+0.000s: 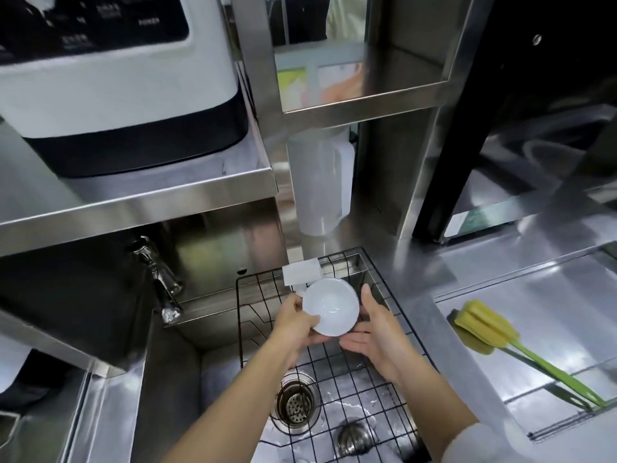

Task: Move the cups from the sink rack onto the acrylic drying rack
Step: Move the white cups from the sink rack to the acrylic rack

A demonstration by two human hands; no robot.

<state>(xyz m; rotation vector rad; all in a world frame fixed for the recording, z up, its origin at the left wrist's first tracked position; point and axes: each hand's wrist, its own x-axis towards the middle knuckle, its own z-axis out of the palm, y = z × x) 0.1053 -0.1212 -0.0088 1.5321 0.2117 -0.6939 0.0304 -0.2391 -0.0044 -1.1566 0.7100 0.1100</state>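
A white cup (330, 306) is held above the black wire sink rack (253, 295), its open mouth tilted toward me. My left hand (295, 324) grips its left rim with the thumb inside. My right hand (375, 329) is open beside and under the cup's right side, palm up, and whether it touches the cup is unclear. A clear acrylic drying rack (521, 379) stands on the counter at the right. A small clear container (300, 274) lies at the rack's back edge.
A yellow sponge brush with a green handle (484, 327) lies in the acrylic rack. The faucet (160, 279) stands left of the sink; the drain (295, 402) lies below the wire rack. A white jug (320, 182) and a steel shelf (133, 208) with a machine are behind.
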